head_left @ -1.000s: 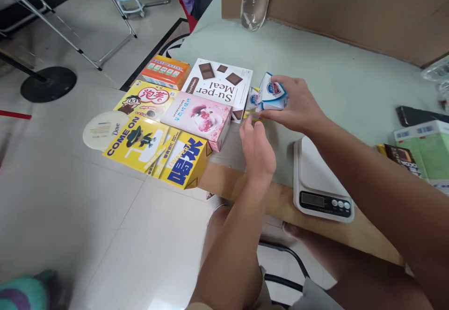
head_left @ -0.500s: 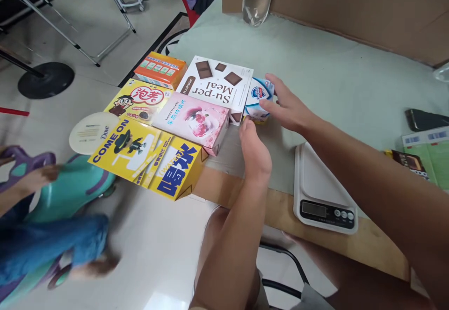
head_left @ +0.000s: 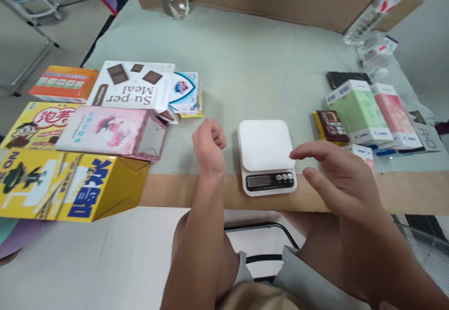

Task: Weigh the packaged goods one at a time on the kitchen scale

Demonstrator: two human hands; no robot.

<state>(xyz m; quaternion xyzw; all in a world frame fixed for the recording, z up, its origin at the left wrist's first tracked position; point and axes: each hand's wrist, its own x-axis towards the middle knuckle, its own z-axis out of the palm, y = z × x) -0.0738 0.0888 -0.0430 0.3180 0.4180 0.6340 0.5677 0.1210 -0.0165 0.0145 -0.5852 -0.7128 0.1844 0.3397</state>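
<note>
My left hand (head_left: pixel 209 147) is curled into a loose fist over the table's front part, left of a white kitchen scale (head_left: pixel 266 146); nothing shows in it. My right hand (head_left: pixel 338 179) is open at the scale's right side, thumb and fingers apart, holding nothing. Its fingertips come up to the scale's edge; whether they touch I cannot tell. The scale's platform is bare and its display looks blank. Beyond my left hand, a white and blue soap box (head_left: pixel 185 92) lies on a yellow-edged pack, against the white Su-per Meal box (head_left: pixel 140 83).
At left sit a pink box (head_left: pixel 105 132), a yellow drink-water box (head_left: pixel 80 186), a yellow puff box (head_left: pixel 38 123) and an orange pack (head_left: pixel 65 83). At right are a brown snack pack (head_left: pixel 331 125), a green box (head_left: pixel 361 113), a pink-white box (head_left: pixel 396 113), a black phone (head_left: pixel 347 78) and bottles (head_left: pixel 379 10).
My right hand has let go of the soap box, set down beside the Su-per Meal box, and moved right past the scale. My left hand has drawn away and curled. The view has swung right.
</note>
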